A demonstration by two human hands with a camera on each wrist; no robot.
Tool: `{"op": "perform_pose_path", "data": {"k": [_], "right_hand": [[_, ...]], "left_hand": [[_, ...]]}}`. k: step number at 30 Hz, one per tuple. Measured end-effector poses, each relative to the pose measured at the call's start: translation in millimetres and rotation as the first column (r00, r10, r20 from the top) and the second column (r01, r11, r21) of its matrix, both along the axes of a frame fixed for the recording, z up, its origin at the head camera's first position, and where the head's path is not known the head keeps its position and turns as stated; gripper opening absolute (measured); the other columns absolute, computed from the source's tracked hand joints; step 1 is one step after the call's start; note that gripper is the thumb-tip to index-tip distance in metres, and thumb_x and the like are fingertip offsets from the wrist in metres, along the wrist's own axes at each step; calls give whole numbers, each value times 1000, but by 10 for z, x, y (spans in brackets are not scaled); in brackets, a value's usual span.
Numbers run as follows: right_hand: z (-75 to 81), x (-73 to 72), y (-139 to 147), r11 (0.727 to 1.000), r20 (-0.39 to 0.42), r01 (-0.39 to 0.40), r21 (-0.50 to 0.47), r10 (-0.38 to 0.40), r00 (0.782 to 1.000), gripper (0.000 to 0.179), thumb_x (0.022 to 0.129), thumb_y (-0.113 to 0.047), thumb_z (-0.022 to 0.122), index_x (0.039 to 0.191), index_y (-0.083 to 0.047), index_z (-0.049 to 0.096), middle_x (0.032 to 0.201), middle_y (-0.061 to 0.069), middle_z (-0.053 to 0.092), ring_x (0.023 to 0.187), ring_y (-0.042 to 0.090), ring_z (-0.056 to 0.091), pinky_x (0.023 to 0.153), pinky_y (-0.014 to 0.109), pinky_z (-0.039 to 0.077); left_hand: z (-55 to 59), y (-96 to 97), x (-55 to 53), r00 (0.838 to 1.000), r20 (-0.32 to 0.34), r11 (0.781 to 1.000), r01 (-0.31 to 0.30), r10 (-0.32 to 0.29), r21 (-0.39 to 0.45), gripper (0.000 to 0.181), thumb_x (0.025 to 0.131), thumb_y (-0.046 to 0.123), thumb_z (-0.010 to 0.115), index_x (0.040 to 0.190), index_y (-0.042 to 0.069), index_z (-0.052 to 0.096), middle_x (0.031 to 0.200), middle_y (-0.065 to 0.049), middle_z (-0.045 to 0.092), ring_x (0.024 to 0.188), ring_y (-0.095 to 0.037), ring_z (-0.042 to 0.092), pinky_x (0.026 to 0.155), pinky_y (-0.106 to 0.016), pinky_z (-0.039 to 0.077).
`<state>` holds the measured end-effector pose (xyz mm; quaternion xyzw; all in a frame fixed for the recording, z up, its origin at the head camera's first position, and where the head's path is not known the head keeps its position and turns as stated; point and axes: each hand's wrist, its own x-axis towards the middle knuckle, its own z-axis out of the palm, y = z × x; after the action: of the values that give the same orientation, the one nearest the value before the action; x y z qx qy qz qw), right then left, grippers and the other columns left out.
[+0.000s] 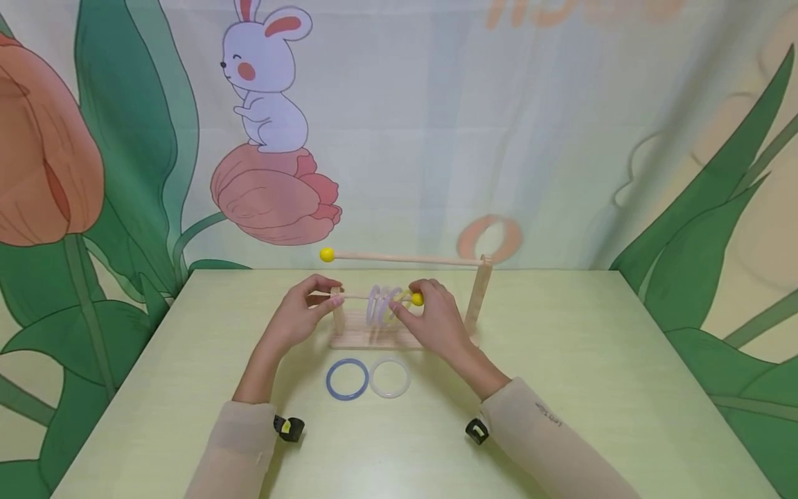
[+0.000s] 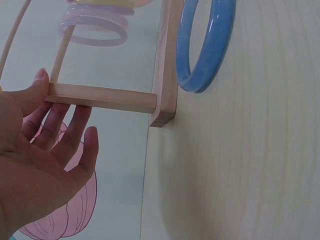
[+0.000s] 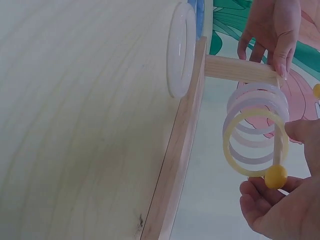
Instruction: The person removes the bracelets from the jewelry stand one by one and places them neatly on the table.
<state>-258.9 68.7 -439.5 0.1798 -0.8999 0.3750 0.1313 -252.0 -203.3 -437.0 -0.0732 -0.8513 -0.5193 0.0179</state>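
Note:
A wooden bangle stand point(image 1: 352, 339) has a short post at the left and a tall post at the right. My left hand point(image 1: 302, 312) grips the short post point(image 2: 105, 96) near its top, thumb on one side and fingers on the other. From this post a rod point(image 3: 278, 145) runs right to a yellow ball point(image 3: 276, 177). Several pale purple bangles point(image 1: 374, 306) hang on it. Nearest the ball, a yellow bangle point(image 3: 226, 148) also encircles the rod. My right hand point(image 1: 439, 322) holds the yellow bangle, its thumb at the rim and its fingers partly hidden behind the ball.
A blue bangle point(image 1: 328, 380) and a whitish bangle point(image 1: 408, 381) lie side by side on the table point(image 1: 561, 346) before the stand. An upper rod point(image 1: 405, 258) reaches left from the tall post point(image 1: 479, 294) and ends in another yellow ball point(image 1: 327, 255). A printed curtain point(image 1: 399, 138) hangs behind.

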Motion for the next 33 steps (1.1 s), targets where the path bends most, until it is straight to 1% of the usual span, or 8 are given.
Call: {"op": "perform_pose_path", "data": {"k": [5,9,13,17,21,28,33], "right_hand": [[20,-5,14,999,13,-38,3,38,999,53,90,-42,71,124,-2,61,115,6,62,97,22,58,86,37,51],[51,-2,32,998,29,-62,25,62,998,51,90,-38,71,126,-2,61,118,6,63,99,21,59,88,37,51],[54,-9,29,994,55,-82,67,78,995,57,88,-42,73,129,-4,60,122,6,63,104,22,59,90,39,51],[30,-17,18,990,55,-93,106,87,995,64,84,-46,75,131,-6,58,124,6,62,105,23,58,90,40,50],[36,-10,29,987,49,-99,130,93,994,67,82,-46,78,132,-7,56,125,6,61,105,23,57,90,41,49],[89,-16,52,974,44,-140,180,134,990,71,82,-47,78,135,-8,53,128,5,59,107,23,56,91,42,49],[104,-37,67,965,48,-159,209,152,987,72,82,-47,78,138,-10,52,132,4,58,112,23,56,92,43,49]], "left_hand": [[-3,4,0,1000,1,1000,0,0,-1,36,94,36,68,125,17,61,121,-3,62,121,-29,59,97,-48,51],[2,11,7,1000,0,1000,-4,4,-4,36,95,35,68,125,17,61,121,-3,61,121,-28,59,97,-48,51],[10,12,18,1000,-2,1000,1,-1,0,34,95,33,68,125,18,61,121,-3,61,121,-29,59,97,-48,51],[-2,3,8,1000,-8,1000,8,-8,3,36,95,34,68,125,17,61,121,-3,62,121,-29,59,97,-49,50],[-6,6,1,1000,-10,1000,9,-9,-1,39,95,36,68,127,14,60,122,-3,62,121,-29,59,97,-48,50],[31,24,15,1000,-2,1000,-6,6,-3,35,95,34,68,124,17,61,120,-2,61,120,-28,60,96,-47,51],[19,12,15,1000,4,1000,-9,9,-3,36,95,33,68,126,16,61,121,-2,61,121,-29,59,96,-48,51]]}}
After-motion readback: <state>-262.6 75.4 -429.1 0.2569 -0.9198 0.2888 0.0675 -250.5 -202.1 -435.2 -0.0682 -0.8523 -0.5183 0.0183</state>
